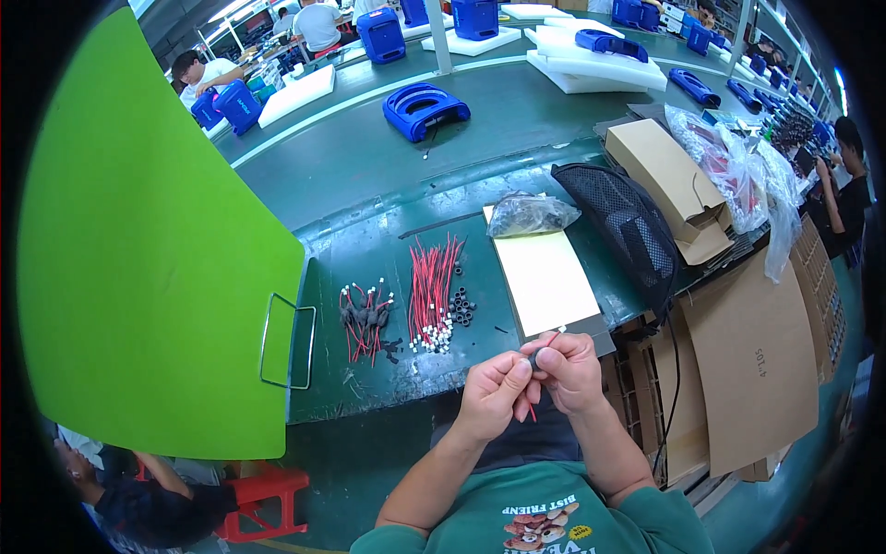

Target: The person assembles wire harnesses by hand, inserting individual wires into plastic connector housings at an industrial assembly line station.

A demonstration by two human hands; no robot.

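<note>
In front of my chest, at the table's near edge, my left hand [492, 395] and my right hand [572, 374] meet, both with fingers pinched. Between them is a red cable [554, 339] with a white plug at its upper end and a dark piece around its middle; its lower end hangs below my fingers. A row of red cables with white plugs [434, 286] lies left of my hands. Beside it are small black rings [462, 309]. Further left sits a smaller group of red cables with dark lumps [365, 319] on them.
A pale board [546, 286] bears a plastic bag of dark parts [531, 214]. Right of it are a black mesh bag [628, 231] and a cardboard box [664, 175]. A green panel [166, 249] stands at left. Blue housings [423, 109] stand on the bench beyond; people work nearby.
</note>
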